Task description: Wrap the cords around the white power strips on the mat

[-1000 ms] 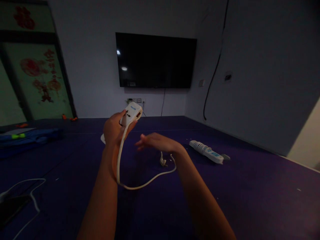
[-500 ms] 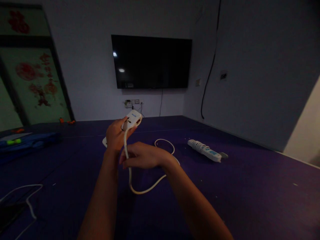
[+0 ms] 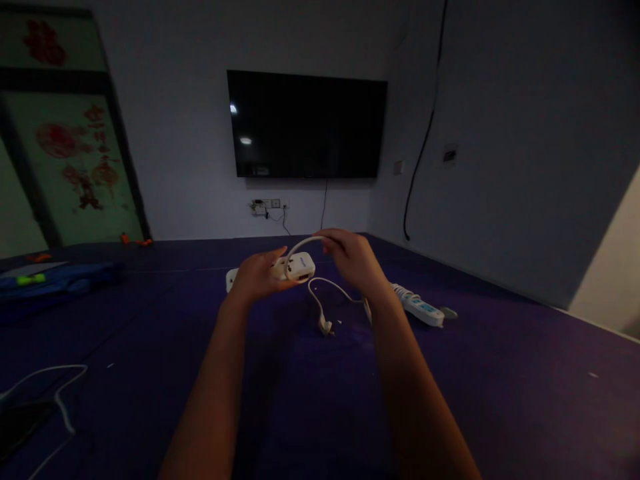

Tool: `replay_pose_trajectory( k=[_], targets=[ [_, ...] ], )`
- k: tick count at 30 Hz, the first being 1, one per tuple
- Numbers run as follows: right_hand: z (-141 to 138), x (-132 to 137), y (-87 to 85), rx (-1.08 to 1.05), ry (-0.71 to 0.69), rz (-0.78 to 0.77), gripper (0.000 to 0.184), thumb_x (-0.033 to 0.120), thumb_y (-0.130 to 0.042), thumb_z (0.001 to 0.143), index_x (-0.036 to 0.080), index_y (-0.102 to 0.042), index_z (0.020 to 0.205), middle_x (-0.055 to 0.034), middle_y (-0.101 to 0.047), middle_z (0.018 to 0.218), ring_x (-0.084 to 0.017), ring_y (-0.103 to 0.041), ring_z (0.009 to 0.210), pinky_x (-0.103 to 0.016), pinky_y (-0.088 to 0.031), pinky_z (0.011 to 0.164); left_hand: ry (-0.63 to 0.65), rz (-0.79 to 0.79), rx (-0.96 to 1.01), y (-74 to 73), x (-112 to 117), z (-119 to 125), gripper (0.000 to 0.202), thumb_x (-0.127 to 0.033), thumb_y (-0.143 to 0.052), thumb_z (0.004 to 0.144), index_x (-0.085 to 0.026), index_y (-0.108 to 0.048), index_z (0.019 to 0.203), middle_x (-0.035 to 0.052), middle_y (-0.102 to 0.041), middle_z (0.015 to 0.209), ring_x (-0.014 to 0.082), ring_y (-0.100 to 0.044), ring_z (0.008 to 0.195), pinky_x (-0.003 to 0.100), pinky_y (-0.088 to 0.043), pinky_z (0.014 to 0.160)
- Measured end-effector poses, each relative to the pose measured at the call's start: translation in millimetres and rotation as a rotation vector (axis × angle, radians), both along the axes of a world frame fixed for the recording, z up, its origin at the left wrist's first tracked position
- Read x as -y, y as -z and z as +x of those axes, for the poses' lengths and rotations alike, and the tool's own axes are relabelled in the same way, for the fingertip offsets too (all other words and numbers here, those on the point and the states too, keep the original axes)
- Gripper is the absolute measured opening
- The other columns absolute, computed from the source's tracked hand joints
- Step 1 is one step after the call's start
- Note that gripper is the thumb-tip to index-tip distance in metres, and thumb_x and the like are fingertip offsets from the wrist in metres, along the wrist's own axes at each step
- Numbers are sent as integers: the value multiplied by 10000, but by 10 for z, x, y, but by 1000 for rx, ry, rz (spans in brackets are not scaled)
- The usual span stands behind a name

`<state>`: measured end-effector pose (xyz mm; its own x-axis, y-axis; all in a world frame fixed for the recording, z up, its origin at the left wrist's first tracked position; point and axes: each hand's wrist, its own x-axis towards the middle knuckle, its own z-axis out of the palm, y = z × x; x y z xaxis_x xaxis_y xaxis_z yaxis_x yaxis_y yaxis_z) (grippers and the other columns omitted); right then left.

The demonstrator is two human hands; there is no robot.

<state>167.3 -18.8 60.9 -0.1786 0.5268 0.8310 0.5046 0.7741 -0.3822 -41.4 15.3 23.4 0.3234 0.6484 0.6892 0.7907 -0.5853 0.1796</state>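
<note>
A white power strip [image 3: 302, 266] is gripped around its middle by my left hand [image 3: 256, 275]; its sockets face up and its far left end shows past my fingers. The strip's white cord [image 3: 299, 245] arcs up and over to my right hand [image 3: 350, 259], which pinches it to the right of the strip. Beyond my right hand the cord drops to the purple floor and loops back to a white plug [image 3: 325, 326] lying there. Part of the cord is hidden behind my right wrist.
A second power strip [image 3: 423, 309], wrapped in its own cord, lies at the right. To the left are a blue cloth item [image 3: 65, 279] and a dark device [image 3: 23, 427] beside a white cable [image 3: 63, 407]. A television [image 3: 307, 127] hangs on the far wall.
My right hand has risen and moved right, drawing the cord over the strip. My left hand has turned the strip flatter and shifted it right and down. The plug has come into sight.
</note>
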Motion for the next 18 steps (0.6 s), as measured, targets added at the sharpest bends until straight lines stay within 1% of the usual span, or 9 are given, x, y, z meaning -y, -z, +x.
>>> replay_pose_trajectory(
  k=[2,5,9,12,15,18],
  targets=[
    [71,-150,59,-107,71,39,250,226,-473,847,167,-704,921,-21,-628,685,-142,-556,671,-238,-389,640,50,-36,6,-28,53,106,724,-490,-731,597,-221,-570,1250,106,-699,1071,266,-655,925,379,-502,781],
    [138,-326,154,-240,96,44,248,272,-498,833,159,-707,904,-25,-621,670,-153,-561,680,-251,-403,662,144,-75,44,-69,143,245,786,-479,-741,569,-208,-546,1280,117,-689,1087,264,-654,914,378,-509,757],
    [127,-485,262,-409,49,8,257,300,-507,808,149,-708,865,-18,-600,633,-156,-558,672,-256,-410,668,287,-138,113,-102,224,347,776,-410,-747,566,-206,-541,1286,110,-681,1103,259,-647,938,400,-509,818],
    [73,-569,326,-517,1,-48,254,314,-534,775,138,-706,840,-13,-596,619,-147,-553,640,-250,-410,645,373,-218,194,-81,210,355,747,-371,-751,562,-194,-557,1262,106,-676,1115,249,-645,958,412,-510,855],
    [19,-616,370,-608,-2,-83,269,340,-547,759,133,-702,834,-9,-593,612,-139,-544,618,-242,-406,616,409,-267,279,-40,161,334,785,-363,-778,539,-167,-548,1264,120,-673,1120,242,-650,960,414,-515,869],
    [6,-641,384,-689,5,-100,297,370,-552,748,128,-700,837,-5,-585,612,-132,-530,602,-234,-397,586,410,-277,311,-19,133,325,895,-348,-816,486,-146,-511,1302,133,-677,1106,255,-651,969,420,-512,885]
  ],
)
